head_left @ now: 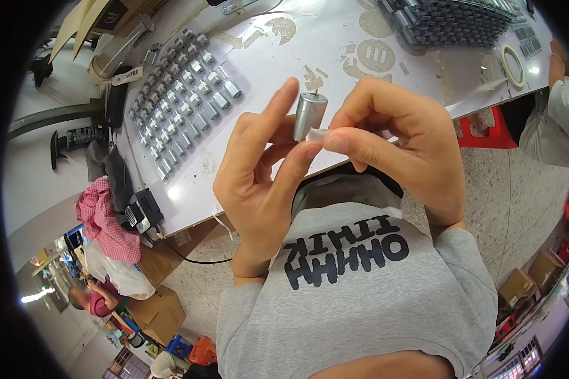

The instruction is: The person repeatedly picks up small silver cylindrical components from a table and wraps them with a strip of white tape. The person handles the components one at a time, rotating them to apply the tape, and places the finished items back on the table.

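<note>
Above the near edge of the white counter (325, 44), the left hand (256, 161) grips a silver cylindrical metal motor (310, 115); the right hand (408, 139) pinches a small white strip (317, 134). Loose fingertips could drop the motor.

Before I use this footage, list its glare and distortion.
Head view: glare patches on the white tabletop and sheen on the silver cylinder; head view: a blown-out light at lower left; head view: fisheye bending, with black, curved margins at both sides.
</note>
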The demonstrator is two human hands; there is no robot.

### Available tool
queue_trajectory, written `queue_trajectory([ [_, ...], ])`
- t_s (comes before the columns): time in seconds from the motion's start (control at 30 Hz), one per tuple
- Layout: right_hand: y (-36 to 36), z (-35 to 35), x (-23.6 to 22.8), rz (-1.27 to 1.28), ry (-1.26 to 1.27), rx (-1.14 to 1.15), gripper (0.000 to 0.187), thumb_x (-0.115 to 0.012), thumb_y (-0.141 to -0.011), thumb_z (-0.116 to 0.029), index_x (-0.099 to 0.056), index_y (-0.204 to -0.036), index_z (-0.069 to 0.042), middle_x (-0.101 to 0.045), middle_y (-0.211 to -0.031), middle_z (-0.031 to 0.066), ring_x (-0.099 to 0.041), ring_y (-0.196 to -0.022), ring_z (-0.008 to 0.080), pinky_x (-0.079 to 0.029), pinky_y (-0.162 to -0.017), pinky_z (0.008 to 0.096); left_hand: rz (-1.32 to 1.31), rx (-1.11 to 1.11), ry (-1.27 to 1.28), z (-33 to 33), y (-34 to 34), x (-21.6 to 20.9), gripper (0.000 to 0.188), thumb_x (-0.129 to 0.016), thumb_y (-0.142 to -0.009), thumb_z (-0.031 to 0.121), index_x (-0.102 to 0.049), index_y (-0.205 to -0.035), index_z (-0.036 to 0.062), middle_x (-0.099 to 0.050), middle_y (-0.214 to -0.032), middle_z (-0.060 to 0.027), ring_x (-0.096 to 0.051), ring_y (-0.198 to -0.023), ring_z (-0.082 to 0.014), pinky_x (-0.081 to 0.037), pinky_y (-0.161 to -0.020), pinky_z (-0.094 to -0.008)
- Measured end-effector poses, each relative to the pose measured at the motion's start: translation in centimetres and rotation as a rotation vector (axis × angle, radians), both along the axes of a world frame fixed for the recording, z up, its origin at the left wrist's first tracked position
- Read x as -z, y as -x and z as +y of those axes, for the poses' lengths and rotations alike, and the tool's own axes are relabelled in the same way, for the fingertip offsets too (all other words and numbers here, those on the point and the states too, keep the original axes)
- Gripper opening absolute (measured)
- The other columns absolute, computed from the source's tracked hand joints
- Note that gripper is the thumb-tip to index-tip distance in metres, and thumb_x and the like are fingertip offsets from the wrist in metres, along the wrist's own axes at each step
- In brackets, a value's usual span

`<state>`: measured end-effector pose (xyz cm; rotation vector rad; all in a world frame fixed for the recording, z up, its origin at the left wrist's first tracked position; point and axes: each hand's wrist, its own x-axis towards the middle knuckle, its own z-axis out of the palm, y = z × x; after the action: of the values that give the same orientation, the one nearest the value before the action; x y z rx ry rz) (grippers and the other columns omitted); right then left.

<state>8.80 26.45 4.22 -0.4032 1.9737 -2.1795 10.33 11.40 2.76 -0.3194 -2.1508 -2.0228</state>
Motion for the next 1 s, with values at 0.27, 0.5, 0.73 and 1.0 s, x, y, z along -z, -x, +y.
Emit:
queue_trajectory([
  [0.27,0.4,-0.1,-0.1,0.026,0.000,0.000,0.010,-0.061,-0.077,-0.006,-0.054,-0.075,0.001,-0.052,-0.067,0.0009,-0.045,-0.055,0.0033,-0.033,-0.048,0.0148,0.074,-0.021,0.112,0.1,-0.3,-0.3,0.046,-0.060,-0.068,-0.012,-0.052,-0.112,0.0003,-0.048,-0.087,-0.0057,-0.055,-0.081,-0.0129,-0.052,-0.073,-0.0226],
  [0.5,0.7,0.0,0.1,-0.007,0.027,-0.003,0.011,-0.061,-0.077,-0.005,-0.052,-0.073,0.000,-0.050,-0.066,-0.0001,-0.044,-0.055,0.0028,-0.033,-0.048,0.0150,0.186,-0.121,0.273,0.5,-0.1,0.0,0.046,-0.065,-0.064,-0.011,-0.055,-0.108,-0.0004,-0.050,-0.083,-0.0060,-0.056,-0.076,-0.0137,-0.052,-0.069,-0.0223],
  [0.73,1.7,0.3,0.2,0.082,-0.208,-0.072,0.020,-0.064,-0.076,-0.012,-0.049,-0.066,-0.002,-0.039,-0.054,-0.0048,-0.036,-0.050,0.0018,-0.027,-0.044,0.0167,0.323,-0.172,0.429,0.4,-0.3,0.3,0.042,-0.066,-0.064,-0.008,-0.057,-0.105,-0.0008,-0.051,-0.080,-0.0070,-0.056,-0.070,-0.0141,-0.048,-0.060,-0.0209],
  [1.0,2.6,0.5,1.4,0.172,-0.131,-0.108,0.017,-0.058,-0.080,-0.013,-0.050,-0.071,-0.001,-0.041,-0.055,-0.0017,-0.035,-0.050,0.0034,-0.027,-0.043,0.0186,0.024,-0.056,0.159,0.2,0.4,0.1,0.032,-0.057,-0.077,-0.001,-0.052,-0.108,-0.0045,-0.050,-0.090,-0.0088,-0.055,-0.078,-0.0126,-0.051,-0.070,-0.0235],
])
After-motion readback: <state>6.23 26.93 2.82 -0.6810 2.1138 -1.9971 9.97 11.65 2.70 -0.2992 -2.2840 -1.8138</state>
